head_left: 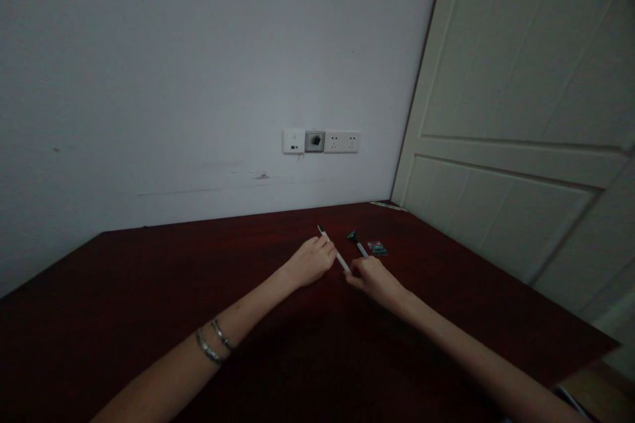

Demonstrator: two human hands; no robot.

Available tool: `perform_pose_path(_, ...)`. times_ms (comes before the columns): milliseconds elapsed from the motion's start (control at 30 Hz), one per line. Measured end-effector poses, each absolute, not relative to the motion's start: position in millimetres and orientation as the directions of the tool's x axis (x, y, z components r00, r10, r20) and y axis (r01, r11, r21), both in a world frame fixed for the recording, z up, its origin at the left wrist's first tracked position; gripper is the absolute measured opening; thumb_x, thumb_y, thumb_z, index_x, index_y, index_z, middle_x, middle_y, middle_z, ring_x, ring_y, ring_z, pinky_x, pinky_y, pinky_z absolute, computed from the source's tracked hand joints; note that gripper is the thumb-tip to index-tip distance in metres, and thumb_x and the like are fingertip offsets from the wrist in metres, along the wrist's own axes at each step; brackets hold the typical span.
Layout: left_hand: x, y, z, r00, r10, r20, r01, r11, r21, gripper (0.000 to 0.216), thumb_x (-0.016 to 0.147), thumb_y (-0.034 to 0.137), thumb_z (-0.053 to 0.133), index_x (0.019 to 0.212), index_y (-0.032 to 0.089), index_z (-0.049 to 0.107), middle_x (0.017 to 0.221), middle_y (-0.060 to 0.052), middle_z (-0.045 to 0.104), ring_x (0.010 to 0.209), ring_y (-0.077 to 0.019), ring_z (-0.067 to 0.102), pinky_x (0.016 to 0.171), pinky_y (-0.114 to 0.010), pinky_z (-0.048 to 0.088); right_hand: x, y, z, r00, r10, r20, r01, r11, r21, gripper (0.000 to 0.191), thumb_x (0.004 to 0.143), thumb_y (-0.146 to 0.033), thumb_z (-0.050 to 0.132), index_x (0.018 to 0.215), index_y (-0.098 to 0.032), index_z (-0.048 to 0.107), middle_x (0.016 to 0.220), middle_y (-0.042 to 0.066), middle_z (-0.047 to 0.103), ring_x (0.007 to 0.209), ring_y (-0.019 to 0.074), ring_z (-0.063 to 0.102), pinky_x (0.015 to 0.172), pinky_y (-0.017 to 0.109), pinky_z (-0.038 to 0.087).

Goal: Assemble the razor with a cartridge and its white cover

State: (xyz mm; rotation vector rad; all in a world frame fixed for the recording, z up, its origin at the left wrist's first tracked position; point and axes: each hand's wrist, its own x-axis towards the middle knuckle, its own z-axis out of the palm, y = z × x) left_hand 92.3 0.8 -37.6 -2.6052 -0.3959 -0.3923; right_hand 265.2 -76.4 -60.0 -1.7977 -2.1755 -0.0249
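My left hand (313,260) is closed around a slim white stick with a dark tip (342,262), which slants from upper left to lower right. The stick's kind is too small and dim to make out. At its lower end, the curled fingers of my right hand (373,277) pinch the stick. Just beyond my right hand lies a razor-like tool (352,236) with a dark head and a pale handle, its near part hidden behind the fingers. Beside it on the right is a small clear packet (378,248) with teal contents.
The dark red tabletop (149,291) meets a pale wall (198,66) with a row of sockets (341,142). A thin light strip (388,206) lies at the far corner. A cream panelled door (501,106) stands along the right side.
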Motion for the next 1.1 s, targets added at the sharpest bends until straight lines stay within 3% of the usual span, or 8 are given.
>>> perform_pose_path(167, 86.7, 8.3, -41.1, 0.891, 0.291, 0.348, 0.397, -0.872, -0.285, 0.014, 0.084, 0.023, 0.047, 0.092, 0.014, 0.056, 0.093, -0.01, 0.057, 0.095, -0.0233, 0.048, 0.081, -0.034, 0.036, 298.7, -65.2, -63.2, -0.014, 0.97, 0.243, 0.968, 0.074, -0.239, 0.03, 0.081, -0.033, 0.046, 0.065, -0.015, 0.064, 0.061, 0.008, 0.063, 0.059, 0.0177, 0.059, 0.053, 0.024, 0.034)
perform_pose_path(400, 79.1, 19.8, -51.5, 0.884, 0.321, 0.341, 0.423, -0.86, -0.287, 0.017, 0.086, 0.027, 0.045, 0.089, 0.015, 0.057, 0.089, -0.007, 0.058, 0.09, -0.0207, 0.049, 0.078, -0.032, 0.038, 351.0, -54.8, -76.0, 0.16, 0.968, 0.192, 0.963, -0.11, -0.248, 0.03, 0.078, -0.031, 0.049, 0.06, -0.014, 0.065, 0.06, 0.008, 0.063, 0.059, 0.0175, 0.06, 0.052, 0.023, 0.033)
perform_pose_path(667, 80.7, 22.3, -56.8, 0.88, 0.325, 0.346, 0.426, -0.862, -0.276, 0.019, 0.086, 0.029, 0.045, 0.085, 0.015, 0.057, 0.087, -0.006, 0.059, 0.088, -0.0195, 0.049, 0.078, -0.031, 0.039, 350.0, -50.1, -84.7, 0.171, 0.974, 0.146, 0.953, -0.127, -0.274, 0.025, 0.077, -0.031, 0.053, 0.06, -0.015, 0.063, 0.063, 0.008, 0.065, 0.065, 0.0188, 0.063, 0.053, 0.022, 0.034)
perform_pose_path(1100, 80.6, 24.5, -64.8, 0.882, 0.344, 0.321, 0.43, -0.866, -0.255, 0.02, 0.085, 0.03, 0.046, 0.083, 0.014, 0.058, 0.085, -0.006, 0.061, 0.084, -0.0191, 0.052, 0.076, -0.03, 0.041, 360.3, -42.2, -74.2, 0.102, 0.99, 0.095, 0.992, -0.094, -0.081, 0.021, 0.081, -0.027, 0.05, 0.069, -0.014, 0.061, 0.074, 0.012, 0.065, 0.066, 0.0189, 0.063, 0.053, 0.022, 0.035)
